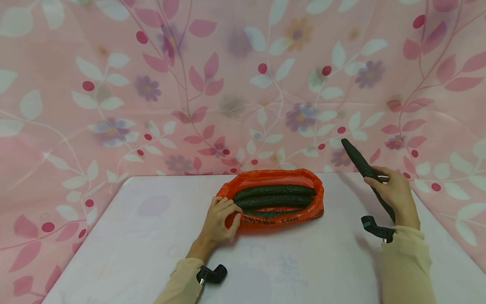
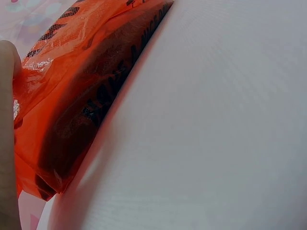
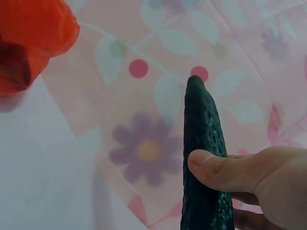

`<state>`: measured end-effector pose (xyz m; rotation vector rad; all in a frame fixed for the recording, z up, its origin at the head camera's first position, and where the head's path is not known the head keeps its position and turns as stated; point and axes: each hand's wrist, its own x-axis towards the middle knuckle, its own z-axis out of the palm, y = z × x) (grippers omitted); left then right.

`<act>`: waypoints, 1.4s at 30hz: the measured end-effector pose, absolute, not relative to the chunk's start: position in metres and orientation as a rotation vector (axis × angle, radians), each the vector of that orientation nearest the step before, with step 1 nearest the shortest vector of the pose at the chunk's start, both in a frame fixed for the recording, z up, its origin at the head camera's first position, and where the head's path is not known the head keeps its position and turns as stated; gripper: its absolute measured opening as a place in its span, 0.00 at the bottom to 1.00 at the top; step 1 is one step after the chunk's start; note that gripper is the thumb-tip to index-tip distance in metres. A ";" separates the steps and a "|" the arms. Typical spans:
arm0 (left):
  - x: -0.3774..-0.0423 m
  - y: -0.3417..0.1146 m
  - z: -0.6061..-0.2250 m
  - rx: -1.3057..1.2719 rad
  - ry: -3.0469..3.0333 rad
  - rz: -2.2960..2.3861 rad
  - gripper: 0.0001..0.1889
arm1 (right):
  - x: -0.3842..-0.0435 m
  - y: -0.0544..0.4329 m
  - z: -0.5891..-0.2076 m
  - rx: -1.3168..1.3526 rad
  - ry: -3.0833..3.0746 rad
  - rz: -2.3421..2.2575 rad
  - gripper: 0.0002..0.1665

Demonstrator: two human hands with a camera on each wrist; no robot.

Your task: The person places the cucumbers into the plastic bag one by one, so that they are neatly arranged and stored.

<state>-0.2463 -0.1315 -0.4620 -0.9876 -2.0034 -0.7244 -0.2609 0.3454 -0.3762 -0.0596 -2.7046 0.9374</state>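
An orange plastic bag [image 1: 320, 198] lies on its base with its mouth spread wide, and several dark green cucumbers [image 1: 275, 201] lie side by side in it. My left hand [image 1: 221, 219] pinches the near left rim of the bag. In the left wrist view, dark print and a dark long shape show through the bag wall [image 2: 72, 72]. Off to the right of the bag, my right hand [image 1: 396, 196] grips another cucumber [image 1: 357, 158] around its middle, tilted and raised above the table. The right wrist view shows the thumb lying across this cucumber [image 3: 201, 120].
A white table [image 1: 152, 240] with faint patterning carries the bag near its back edge. Behind it hangs a pink floral cloth [image 1: 243, 84]. Each wrist bears a small black camera [image 1: 214, 274] on a beige sleeve.
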 end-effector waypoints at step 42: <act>-0.247 -0.132 -0.462 -1.000 -2.000 -0.724 0.04 | -0.243 0.300 -0.319 -0.103 -1.842 1.628 0.31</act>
